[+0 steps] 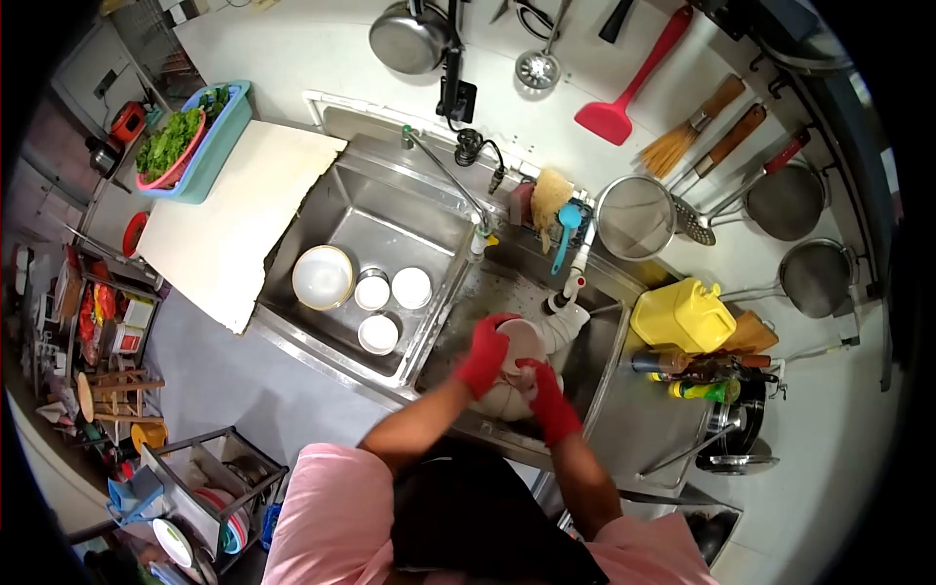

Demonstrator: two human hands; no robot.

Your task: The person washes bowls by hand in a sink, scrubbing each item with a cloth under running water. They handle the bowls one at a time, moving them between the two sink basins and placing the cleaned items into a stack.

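Observation:
Both my hands wear red gloves and are over the right basin of the sink (611, 361). My left hand (483, 357) is closed on the side of a white bowl (524, 341), which is tilted with its inside towards me. At the bowl's near right edge, my right hand (551, 402) has its fingers bent together; something pale and thin shows by them, too small to name. More white dishes (564, 330) lie in the basin beside and below the bowl, partly hidden by my hands.
In the left basin stand a large rimmed bowl (323, 278) and several small white bowls (411, 288). A faucet (453, 180) reaches over the divider. A yellow jug (682, 315) and bottles (704, 390) stand right. A white board (244, 214) covers the left counter.

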